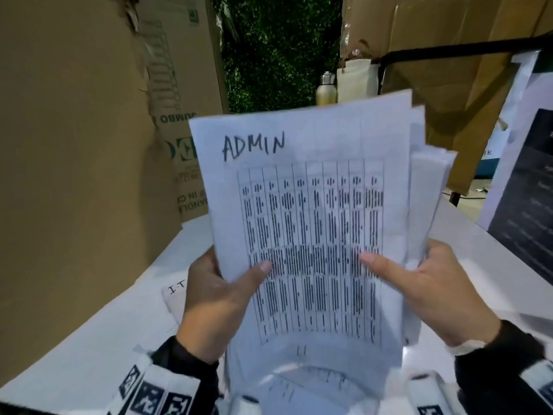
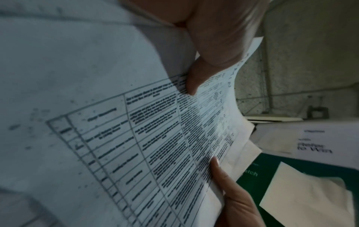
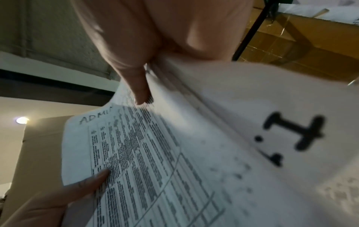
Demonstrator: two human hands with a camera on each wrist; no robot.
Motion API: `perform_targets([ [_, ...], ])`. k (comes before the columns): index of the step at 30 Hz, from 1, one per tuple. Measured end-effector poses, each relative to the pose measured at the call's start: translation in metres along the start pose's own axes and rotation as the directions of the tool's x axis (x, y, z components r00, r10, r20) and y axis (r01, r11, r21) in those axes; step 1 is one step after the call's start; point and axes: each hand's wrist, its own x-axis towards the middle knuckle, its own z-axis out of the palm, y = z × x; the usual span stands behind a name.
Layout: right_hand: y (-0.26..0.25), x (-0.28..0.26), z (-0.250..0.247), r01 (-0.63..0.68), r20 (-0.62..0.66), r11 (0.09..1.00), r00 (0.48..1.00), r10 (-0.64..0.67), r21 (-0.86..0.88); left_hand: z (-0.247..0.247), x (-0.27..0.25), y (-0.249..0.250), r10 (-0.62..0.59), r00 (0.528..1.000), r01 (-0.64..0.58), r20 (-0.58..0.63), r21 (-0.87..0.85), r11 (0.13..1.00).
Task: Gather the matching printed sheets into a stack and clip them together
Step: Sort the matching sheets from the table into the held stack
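You hold a loose sheaf of printed sheets, topped by one marked ADMIN, upright above the tabletop, left hand and right hand each pinching a lower edge in its grip; gathering looks underway, no clip visible.

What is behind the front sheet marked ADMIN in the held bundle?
More white sheets fan out past the ADMIN sheet's right edge, gripped by both hands. Their print and count are hidden.
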Motion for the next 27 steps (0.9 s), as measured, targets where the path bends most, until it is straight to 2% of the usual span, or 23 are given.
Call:
perform_targets([
  [3, -0.011, 0.004, 0.000, 0.111, -0.017, 0.987, 0.994, -0.109, 0.114, 0.002, 0.010, 0.013, 0.152, 0.988, -0.152, -0.014, -0.015, 0.988],
  [5, -0.012, 0.005, 0.000, 0.135, -0.032, 0.972, 0.991, -0.131, 0.193, 0.000, 0.014, 0.018, 0.196, 0.981, -0.195, 0.018, -0.036, 0.980],
  [7, -0.010, 0.007, -0.002, 0.137, 0.006, 0.962, 0.990, -0.142, 0.238, -0.006, 0.014, 0.020, 0.155, 0.986, -0.155, 0.064, -0.014, 0.988],
  [10, -0.002, 0.008, 0.000, 0.103, 0.058, 0.962, 0.991, -0.121, 0.253, -0.011, 0.012, 0.016, 0.019, 0.993, -0.024, 0.118, 0.039, 0.999],
  [14, 0.009, 0.013, 0.018, 0.095, 0.091, 0.990, 0.990, -0.104, 0.102, -0.022, 0.016, 0.004, -0.134, 0.991, 0.133, 0.009, 0.065, 0.989],
  [16, 0.008, 0.015, 0.025, 0.128, 0.074, 0.990, 0.988, -0.133, 0.062, -0.021, 0.017, 0.004, -0.087, 0.996, 0.087, -0.004, 0.030, 0.996],
  [18, 0.004, 0.017, 0.029, 0.160, 0.046, 0.982, 0.985, -0.165, 0.104, -0.019, 0.016, 0.011, 0.030, 0.999, -0.028, -0.021, 0.061, 0.998],
  [20, -0.003, 0.019, 0.034, 0.170, 0.017, 0.960, 0.984, -0.179, 0.223, -0.021, 0.017, 0.017, 0.154, 0.988, -0.153, -0.011, 0.088, 0.984],
  [22, -0.005, 0.021, 0.034, 0.136, 0.021, 0.928, 0.988, -0.152, 0.348, -0.022, 0.018, 0.024, 0.218, 0.976, -0.217, -0.003, 0.086, 0.972],
  [24, 0.002, 0.022, 0.032, 0.088, 0.078, 0.927, 0.989, -0.125, 0.365, -0.024, 0.018, 0.026, 0.195, 0.980, -0.196, 0.031, 0.019, 0.981],
  [27, 0.021, 0.022, 0.024, 0.001, 0.169, 0.961, 0.984, -0.049, 0.276, -0.032, 0.014, 0.014, 0.096, 0.988, -0.090, 0.123, -0.053, 0.995],
])
